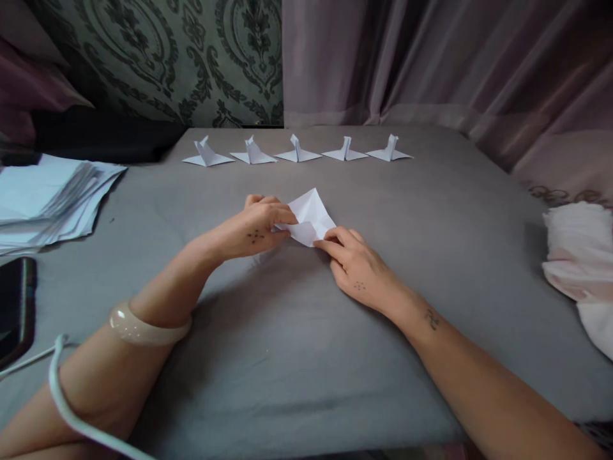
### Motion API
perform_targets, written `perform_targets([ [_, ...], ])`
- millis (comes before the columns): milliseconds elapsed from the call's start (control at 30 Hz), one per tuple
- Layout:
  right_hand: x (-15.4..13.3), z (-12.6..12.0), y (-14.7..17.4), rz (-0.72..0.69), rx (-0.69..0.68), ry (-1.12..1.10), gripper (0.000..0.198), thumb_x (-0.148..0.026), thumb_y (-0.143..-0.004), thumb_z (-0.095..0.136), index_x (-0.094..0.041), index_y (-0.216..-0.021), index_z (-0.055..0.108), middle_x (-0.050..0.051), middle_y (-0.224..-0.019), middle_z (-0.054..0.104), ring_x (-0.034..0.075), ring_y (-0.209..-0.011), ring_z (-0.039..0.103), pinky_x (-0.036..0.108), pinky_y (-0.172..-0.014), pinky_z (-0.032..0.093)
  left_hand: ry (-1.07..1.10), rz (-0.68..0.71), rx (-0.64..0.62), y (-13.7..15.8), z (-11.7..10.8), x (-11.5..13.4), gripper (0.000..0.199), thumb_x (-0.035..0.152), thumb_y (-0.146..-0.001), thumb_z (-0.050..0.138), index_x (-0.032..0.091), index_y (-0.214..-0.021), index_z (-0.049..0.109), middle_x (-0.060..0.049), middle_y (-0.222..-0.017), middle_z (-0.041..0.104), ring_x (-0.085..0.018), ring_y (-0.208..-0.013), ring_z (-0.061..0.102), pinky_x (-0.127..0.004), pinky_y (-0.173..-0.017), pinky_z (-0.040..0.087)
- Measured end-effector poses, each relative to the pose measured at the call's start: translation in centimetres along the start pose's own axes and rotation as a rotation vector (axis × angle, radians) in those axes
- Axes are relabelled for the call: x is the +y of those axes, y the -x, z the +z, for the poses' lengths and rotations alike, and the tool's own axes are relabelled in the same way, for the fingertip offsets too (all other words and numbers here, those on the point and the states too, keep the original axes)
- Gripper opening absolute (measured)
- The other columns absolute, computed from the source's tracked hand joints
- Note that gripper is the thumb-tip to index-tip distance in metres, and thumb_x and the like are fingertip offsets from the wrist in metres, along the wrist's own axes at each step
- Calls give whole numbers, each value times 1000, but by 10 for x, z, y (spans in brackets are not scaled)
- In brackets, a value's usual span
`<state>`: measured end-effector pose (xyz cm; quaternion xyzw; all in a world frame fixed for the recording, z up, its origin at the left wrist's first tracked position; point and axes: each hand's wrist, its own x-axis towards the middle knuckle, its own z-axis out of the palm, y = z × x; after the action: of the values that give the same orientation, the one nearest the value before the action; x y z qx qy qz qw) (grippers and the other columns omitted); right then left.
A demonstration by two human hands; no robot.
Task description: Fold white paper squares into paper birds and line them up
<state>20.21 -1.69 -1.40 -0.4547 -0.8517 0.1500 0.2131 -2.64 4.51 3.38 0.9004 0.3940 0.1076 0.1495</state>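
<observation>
The paper point(313, 211) is lying between the hands: right of the left hand point(265, 220), and to the left and slightly ahead of the right hand point(354, 262). Both are touching it, so neither is nearer. The left hand is pinching its left side between thumb and fingers; the right hand is gripping its near right part with the fingertips. One tip is pointing away, ahead of both hands. The left fingers are hiding the left corner, so I cannot tell which axis is longer.

Well ahead of the hands, five folded papers point(297, 152) are standing in a row. The table point(297, 358) is stretching back from both hands to its near edge, and rightward from the right hand toward a cloth point(577, 255). Left of the left hand, sheets point(52, 198) and a phone point(14, 306) are limiting the room.
</observation>
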Motion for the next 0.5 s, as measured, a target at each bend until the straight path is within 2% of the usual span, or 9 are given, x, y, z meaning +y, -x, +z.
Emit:
perform_targets([
  [100,0,0,0,-8,10,-13,49,-5,-88,38,-25,-125,63,8,-114,58,24,-104,52,40,-89,50,-79,125,75,1,-2,-2,22,27,-92,48,23,-101,68,-5,-106,69,-25,-105,53,-42,-98,27],
  [200,0,0,0,4,5,-9,48,-6,-89,38,-24,-125,63,9,-115,58,24,-105,52,41,-90,50,-196,209,95,3,-3,-7,22,28,-93,51,23,-105,68,-8,-115,66,-28,-110,48,-45,-95,28],
  [333,-1,0,0,10,0,0,48,-6,-89,38,-24,-126,63,8,-116,58,24,-106,52,41,-90,50,-257,254,128,3,-3,-12,23,23,-93,48,22,-94,71,-10,-112,64,-28,-103,49,-43,-86,34],
  [500,-2,0,0,11,3,10,45,-7,-90,40,-23,-123,65,9,-115,58,24,-106,52,41,-91,50,-263,268,197,1,-1,-8,28,25,-97,41,22,-100,69,-10,-109,62,-21,-91,54,-36,-82,42],
])
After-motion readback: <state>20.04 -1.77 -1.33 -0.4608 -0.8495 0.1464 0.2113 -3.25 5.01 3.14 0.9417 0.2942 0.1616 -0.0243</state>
